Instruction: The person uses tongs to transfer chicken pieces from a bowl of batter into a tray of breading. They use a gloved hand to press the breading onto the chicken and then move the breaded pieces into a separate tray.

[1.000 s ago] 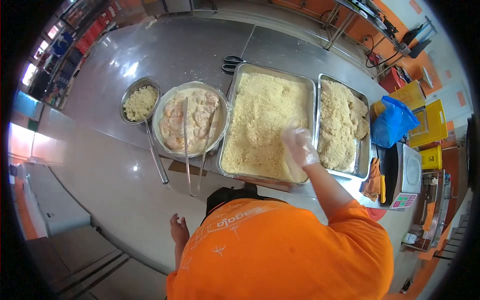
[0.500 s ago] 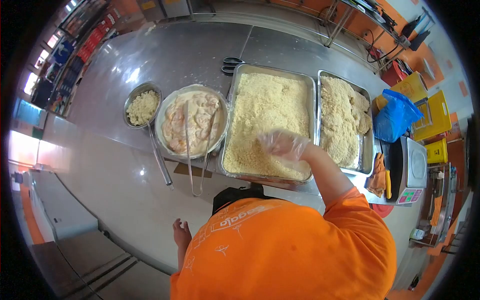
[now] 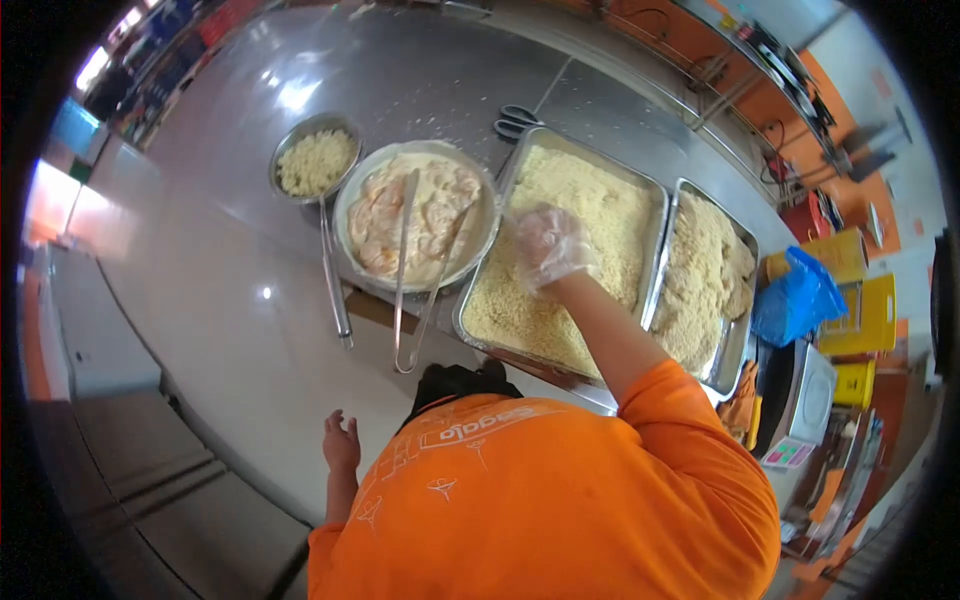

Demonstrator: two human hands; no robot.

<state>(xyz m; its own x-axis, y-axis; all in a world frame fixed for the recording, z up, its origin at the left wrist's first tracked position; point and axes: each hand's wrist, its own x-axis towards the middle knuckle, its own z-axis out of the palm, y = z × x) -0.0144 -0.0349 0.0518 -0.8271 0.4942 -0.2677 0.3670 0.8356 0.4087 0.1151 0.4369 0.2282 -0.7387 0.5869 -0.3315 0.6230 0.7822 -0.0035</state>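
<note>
Two crumb trays [image 3: 600, 215] on steel counter [image 3: 230, 250] — gloved right hand [image 3: 548, 245] spread; left hand [image 3: 340, 445] open, idle.

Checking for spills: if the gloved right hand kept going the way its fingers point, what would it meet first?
Probably the bowl of battered pieces, at its rim beside the crumb tray; the right hand points left toward it, though height is unclear.

Steel counter [image 3: 250, 280]; orange walls [image 3: 720, 60]

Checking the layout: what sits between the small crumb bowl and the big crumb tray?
The round batter bowl, tongs resting across it, in the head view.
</note>
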